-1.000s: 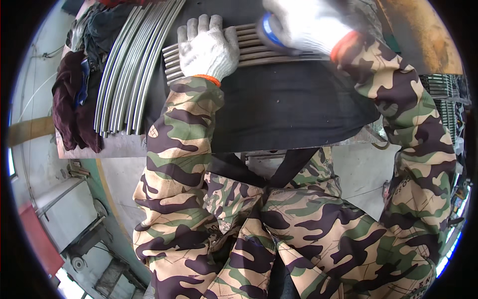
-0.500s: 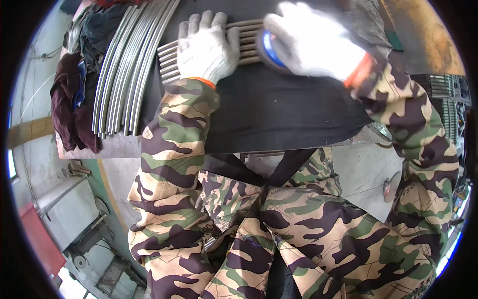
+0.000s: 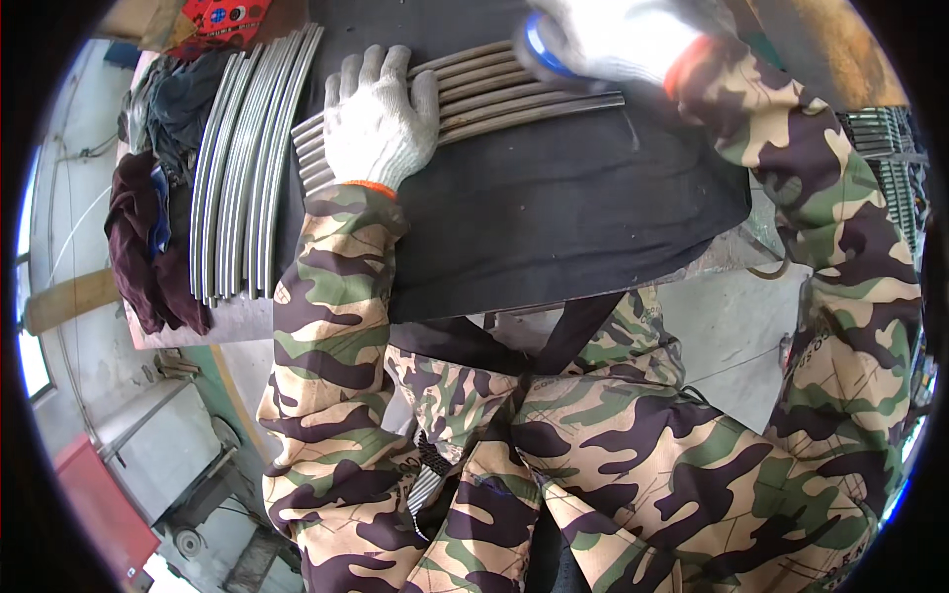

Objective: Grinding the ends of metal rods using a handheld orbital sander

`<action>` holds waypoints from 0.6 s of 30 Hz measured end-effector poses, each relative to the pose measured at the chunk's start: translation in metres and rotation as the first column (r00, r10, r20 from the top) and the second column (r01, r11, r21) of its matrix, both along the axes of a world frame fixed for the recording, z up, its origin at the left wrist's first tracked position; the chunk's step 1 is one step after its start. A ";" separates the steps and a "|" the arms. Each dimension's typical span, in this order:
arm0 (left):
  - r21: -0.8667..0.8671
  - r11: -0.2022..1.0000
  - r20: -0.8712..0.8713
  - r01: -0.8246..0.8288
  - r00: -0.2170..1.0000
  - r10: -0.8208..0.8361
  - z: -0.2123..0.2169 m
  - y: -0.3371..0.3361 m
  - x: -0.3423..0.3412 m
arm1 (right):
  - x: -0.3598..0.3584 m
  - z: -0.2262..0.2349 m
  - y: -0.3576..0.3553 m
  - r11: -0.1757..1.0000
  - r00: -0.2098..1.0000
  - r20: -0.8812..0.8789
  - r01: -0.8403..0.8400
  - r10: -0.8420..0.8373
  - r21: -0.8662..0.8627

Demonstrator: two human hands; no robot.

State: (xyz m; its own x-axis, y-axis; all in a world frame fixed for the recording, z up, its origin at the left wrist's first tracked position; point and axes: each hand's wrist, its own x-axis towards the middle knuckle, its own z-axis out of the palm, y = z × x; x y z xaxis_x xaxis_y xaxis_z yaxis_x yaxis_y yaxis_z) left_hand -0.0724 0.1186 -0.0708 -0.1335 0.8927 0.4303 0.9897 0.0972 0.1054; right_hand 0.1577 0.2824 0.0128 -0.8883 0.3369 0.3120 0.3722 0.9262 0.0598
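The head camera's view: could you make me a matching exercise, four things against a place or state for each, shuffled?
1. White-gloved left hand
2. White-gloved right hand
3. Shiny silver metal rods
4. Maroon cloth

A. Crumpled, left of the silver rods
B. Gripping a round, blue-banded object
C. Lying spread over duller brownish-grey metal rods
D. Between cloth and left hand

Pairs: 1-C, 2-B, 3-D, 4-A

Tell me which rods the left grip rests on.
The duller, crosswise rods, under the left grip; the shinier rods at left run near to far, untouched.
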 end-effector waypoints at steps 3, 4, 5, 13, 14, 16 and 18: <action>0.193 0.979 -0.105 0.068 0.993 -0.048 -0.004 0.002 -0.007 | 0.015 0.008 -0.025 0.995 0.995 0.055 -0.075 0.078 -0.066; 0.188 0.980 -0.105 0.065 0.993 -0.046 -0.002 0.001 -0.006 | 0.018 0.014 -0.036 0.997 0.988 0.151 -0.020 0.030 -0.071; 0.149 0.988 -0.099 0.050 0.994 -0.035 0.000 0.000 -0.006 | 0.014 0.015 -0.033 0.997 0.988 0.149 -0.023 0.034 -0.075; -0.018 0.999 -0.044 0.027 0.999 -0.028 0.005 -0.012 0.004 | 0.012 0.008 -0.029 0.993 0.992 0.071 -0.100 0.104 -0.060; -0.040 0.999 -0.059 0.024 0.998 -0.026 0.009 -0.013 0.008 | 0.012 0.010 -0.028 0.992 0.991 0.075 -0.103 0.108 -0.070; -0.032 0.999 -0.065 0.017 0.998 -0.019 0.012 -0.017 0.009 | 0.003 0.016 -0.022 0.995 0.994 0.100 -0.024 0.034 -0.099; 0.000 1.000 -0.094 0.013 0.995 -0.013 0.014 -0.021 0.006 | -0.011 0.019 -0.015 0.994 0.993 0.114 0.038 -0.027 -0.102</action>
